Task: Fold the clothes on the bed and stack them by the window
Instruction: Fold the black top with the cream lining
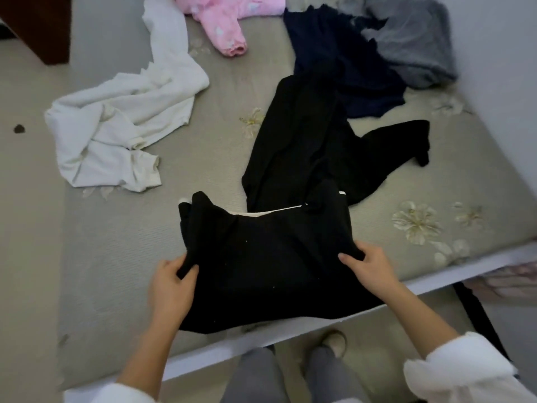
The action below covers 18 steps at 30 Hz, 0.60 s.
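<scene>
A black garment [261, 263] lies partly folded at the near edge of the bed [122, 257]. My left hand [171, 283] pinches its left edge and my right hand [369, 266] grips a fold at its right edge. Behind it another black garment [313, 146] lies spread out. A white garment [116, 123] is crumpled at the left. Further back are a pink garment [226, 21], a navy garment [343, 62] and a grey garment [415, 45].
The bed has a grey-green cover with pale flower prints [415, 222]. A white wall [499, 82] runs along its right side. The floor [26, 228] lies to the left. My legs and a slipper [334, 341] stand at the bed's near edge.
</scene>
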{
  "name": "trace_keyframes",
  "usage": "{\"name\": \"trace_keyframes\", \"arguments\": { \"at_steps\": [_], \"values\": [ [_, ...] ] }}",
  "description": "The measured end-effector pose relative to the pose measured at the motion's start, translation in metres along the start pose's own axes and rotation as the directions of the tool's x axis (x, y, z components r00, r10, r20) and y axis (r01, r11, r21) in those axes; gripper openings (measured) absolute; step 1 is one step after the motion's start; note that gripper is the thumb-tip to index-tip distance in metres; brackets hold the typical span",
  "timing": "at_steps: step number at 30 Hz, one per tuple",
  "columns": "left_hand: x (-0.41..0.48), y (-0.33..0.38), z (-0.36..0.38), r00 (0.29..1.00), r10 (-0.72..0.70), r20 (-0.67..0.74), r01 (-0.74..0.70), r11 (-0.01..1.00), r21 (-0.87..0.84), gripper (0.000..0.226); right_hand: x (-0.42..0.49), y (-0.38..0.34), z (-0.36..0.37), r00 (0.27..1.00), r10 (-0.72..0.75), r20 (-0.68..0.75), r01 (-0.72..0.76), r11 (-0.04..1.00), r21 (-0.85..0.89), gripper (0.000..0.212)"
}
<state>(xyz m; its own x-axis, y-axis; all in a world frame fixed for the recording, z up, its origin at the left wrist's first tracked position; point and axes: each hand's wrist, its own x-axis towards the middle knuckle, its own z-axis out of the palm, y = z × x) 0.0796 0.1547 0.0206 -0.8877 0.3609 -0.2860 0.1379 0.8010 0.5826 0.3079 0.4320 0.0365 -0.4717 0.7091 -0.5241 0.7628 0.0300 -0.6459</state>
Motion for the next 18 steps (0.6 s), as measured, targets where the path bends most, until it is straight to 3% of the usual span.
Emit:
{"name": "trace_keyframes", "arguments": {
  "at_steps": [7, 12, 18],
  "values": [
    [-0.017, 0.136, 0.078, 0.952, 0.228, 0.207, -0.239, 0.970, 0.033, 0.031, -0.019, 0.069, -0.118, 0.981, 0.126, -0.148, -0.115, 0.990, 0.085, 0.014],
    [-0.060, 0.233, 0.150, 0.923, 0.325, 0.209, -0.342, 0.938, 0.053, 0.036, -0.029, 0.146, -0.212, 0.961, 0.196, -0.195, -0.157, 0.967, 0.201, 0.016],
    [-0.102, 0.340, 0.242, 0.815, 0.447, 0.369, -0.505, 0.860, 0.076, 0.032, -0.042, 0.230, -0.312, 0.899, 0.310, -0.311, -0.207, 0.924, 0.322, 0.012]
  ]
}}
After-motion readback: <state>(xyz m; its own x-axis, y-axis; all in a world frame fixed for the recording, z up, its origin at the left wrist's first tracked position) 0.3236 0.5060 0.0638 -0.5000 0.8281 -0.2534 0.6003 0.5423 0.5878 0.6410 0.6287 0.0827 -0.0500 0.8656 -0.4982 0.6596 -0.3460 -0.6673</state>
